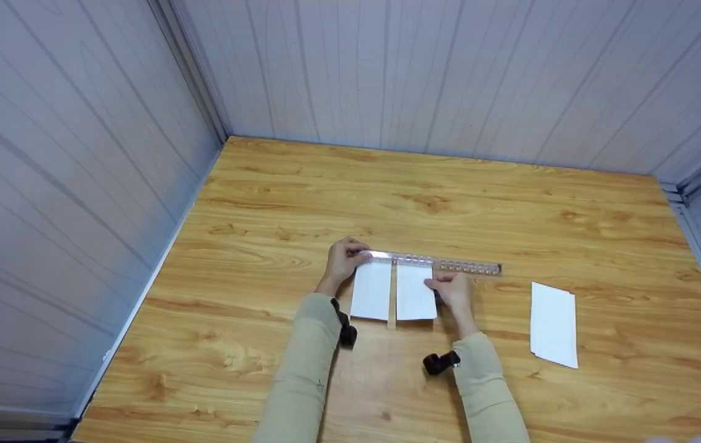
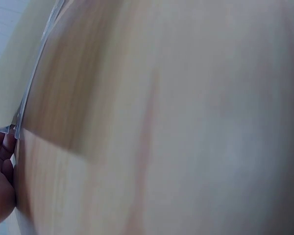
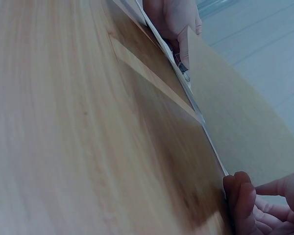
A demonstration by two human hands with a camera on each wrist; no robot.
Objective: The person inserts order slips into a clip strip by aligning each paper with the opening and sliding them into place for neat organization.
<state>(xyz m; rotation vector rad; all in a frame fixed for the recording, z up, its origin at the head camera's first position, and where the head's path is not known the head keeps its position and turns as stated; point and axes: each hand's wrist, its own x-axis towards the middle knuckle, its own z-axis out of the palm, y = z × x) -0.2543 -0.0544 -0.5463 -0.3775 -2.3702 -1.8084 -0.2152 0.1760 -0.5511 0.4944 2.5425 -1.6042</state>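
My left hand [image 1: 343, 259] grips the left end of a clear plastic ruler [image 1: 472, 267], its thumb over the top corner of a white paper sheet [image 1: 371, 294]. Another white sheet [image 1: 415, 298] lies beside it to the right, a narrow gap between them, both with upper edges at the ruler. On that second sheet's right edge, my right hand [image 1: 456, 292] pinches with thumb and fingers. In the right wrist view, a sheet [image 3: 235, 112] stands edge-on, its rim between the right fingers [image 3: 245, 198]. The left wrist view has the left hand [image 2: 1, 183] at the ruler's end.
To the right, a small stack of white sheets [image 1: 553, 326] lies on the wood-grain table [image 1: 301, 203]. Pale panel walls [image 1: 350, 74] stand along the back and sides. A dark wrist camera [image 1: 439, 363] sticks out from the right cuff, another from the left.
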